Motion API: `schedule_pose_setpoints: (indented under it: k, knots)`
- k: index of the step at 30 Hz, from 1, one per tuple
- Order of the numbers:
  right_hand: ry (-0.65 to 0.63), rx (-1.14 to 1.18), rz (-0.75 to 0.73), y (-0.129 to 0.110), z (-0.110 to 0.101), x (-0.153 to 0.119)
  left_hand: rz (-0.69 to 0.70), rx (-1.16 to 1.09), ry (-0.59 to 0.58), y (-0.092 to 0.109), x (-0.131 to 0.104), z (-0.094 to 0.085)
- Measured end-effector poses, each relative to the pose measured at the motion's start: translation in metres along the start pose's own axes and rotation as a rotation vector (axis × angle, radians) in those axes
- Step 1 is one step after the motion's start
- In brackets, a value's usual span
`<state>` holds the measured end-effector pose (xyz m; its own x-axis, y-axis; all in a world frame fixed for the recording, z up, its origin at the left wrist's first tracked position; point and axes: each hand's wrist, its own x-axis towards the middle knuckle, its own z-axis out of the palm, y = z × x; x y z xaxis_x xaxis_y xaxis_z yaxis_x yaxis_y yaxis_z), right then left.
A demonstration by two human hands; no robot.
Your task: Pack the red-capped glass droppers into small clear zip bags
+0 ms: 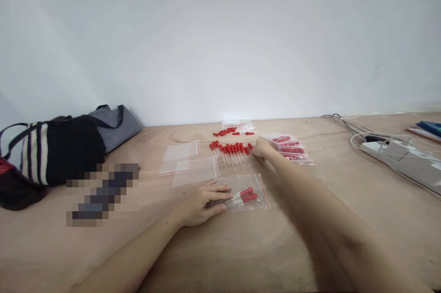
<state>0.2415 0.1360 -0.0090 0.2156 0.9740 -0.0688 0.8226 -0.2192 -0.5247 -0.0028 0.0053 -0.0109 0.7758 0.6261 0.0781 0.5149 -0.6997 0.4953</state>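
Note:
My left hand [206, 203] rests on the closed end of a clear zip bag [225, 183], its thumb and fingers spread apart. Inside that bag lie two droppers [248, 194] with red rubber bulbs and clear stems. Beyond it is a row of loose droppers [234, 153], bulbs pointing away from me. At the right end of this row, my right hand [262, 148] is closed around a dropper [250, 146]; its red bulb shows beside the fingers, and the hand hides part of the stem.
Two flat zip bags [195, 171] lie left of the row. Filled bags [292, 150] overlap at the right; more red bulbs [225, 132] sit near the wall. Cloth bags [72, 146] and a blurred dark object [105, 194] are left, a power strip [403, 160] with cables right.

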Motion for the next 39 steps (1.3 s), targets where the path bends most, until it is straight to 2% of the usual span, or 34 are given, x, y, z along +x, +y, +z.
schedule_pose_setpoints:
  k: [3,7,8,10,11,14,16,20,24,28,33,39]
  knots:
    - [-0.012,-0.002,-0.038,0.000,-0.011,-0.009,0.010,-0.010,0.008,0.000,-0.001,0.000]
    - [-0.023,0.097,-0.159,0.024,-0.029,-0.040,0.018,0.000,0.017,0.001,0.000,-0.001]
    - [-0.048,0.146,-0.183,0.033,-0.032,-0.050,0.017,0.008,0.015,0.001,0.000,-0.001]
    - [-0.172,0.442,-0.261,0.051,-0.033,-0.069,0.011,0.025,0.007,0.000,0.001,-0.001]
    - [-0.164,0.579,-0.281,0.059,-0.031,-0.077,0.008,0.032,0.004,0.000,0.001,-0.001]
    - [-0.034,0.896,-0.255,0.073,-0.018,-0.095,0.005,0.041,0.004,-0.001,0.001,-0.002]
    - [0.021,1.019,-0.209,0.075,-0.007,-0.101,0.000,0.045,0.008,-0.001,0.001,-0.002]
    - [0.031,1.144,-0.171,0.069,0.008,-0.107,-0.001,0.042,0.009,-0.002,0.000,-0.002]
    - [-0.046,1.178,-0.196,0.066,0.013,-0.111,0.009,0.036,0.008,-0.004,0.000,0.000]
    - [-0.196,1.033,-0.238,0.064,0.011,-0.116,-0.007,0.046,-0.011,-0.001,0.000,0.000]
    - [-0.283,0.934,-0.308,0.060,0.006,-0.121,-0.078,0.046,0.017,0.004,-0.002,-0.001]
    - [-0.507,0.896,-0.443,0.049,0.010,-0.114,-0.045,0.049,0.015,0.002,-0.002,-0.001]
